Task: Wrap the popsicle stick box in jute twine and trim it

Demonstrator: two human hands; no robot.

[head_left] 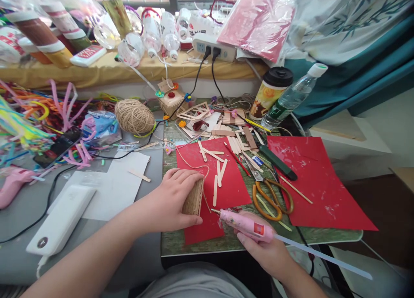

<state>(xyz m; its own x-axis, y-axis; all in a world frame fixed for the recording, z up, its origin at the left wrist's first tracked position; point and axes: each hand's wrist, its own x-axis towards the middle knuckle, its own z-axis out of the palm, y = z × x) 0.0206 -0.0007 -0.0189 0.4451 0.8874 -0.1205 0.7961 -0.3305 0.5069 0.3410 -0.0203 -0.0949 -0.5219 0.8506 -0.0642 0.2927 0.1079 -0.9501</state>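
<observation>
My left hand (pixel 174 199) grips a small box wrapped in twine (pixel 193 199), its fingers over the top and the thumb along the near side. A loose twine strand (pixel 206 190) trails from the box toward the ball of twine (pixel 135 117) at the back left. In my right hand (pixel 261 250) is a pink hot glue gun (pixel 247 224), its nozzle pointing left, close to the box but apart from it. A long glue stick (pixel 326 255) sticks out of its rear. Beneath them lies a red sheet (pixel 233 181) with several craft sticks (pixel 215 190).
Scissors with orange handles (pixel 274 199) and a green utility knife (pixel 277 161) lie right of the red sheet. A water bottle (pixel 291 99) and a lidded cup (pixel 270 93) stand behind. At left are a white power bank (pixel 61 220) and a second pink glue gun (pixel 14 183).
</observation>
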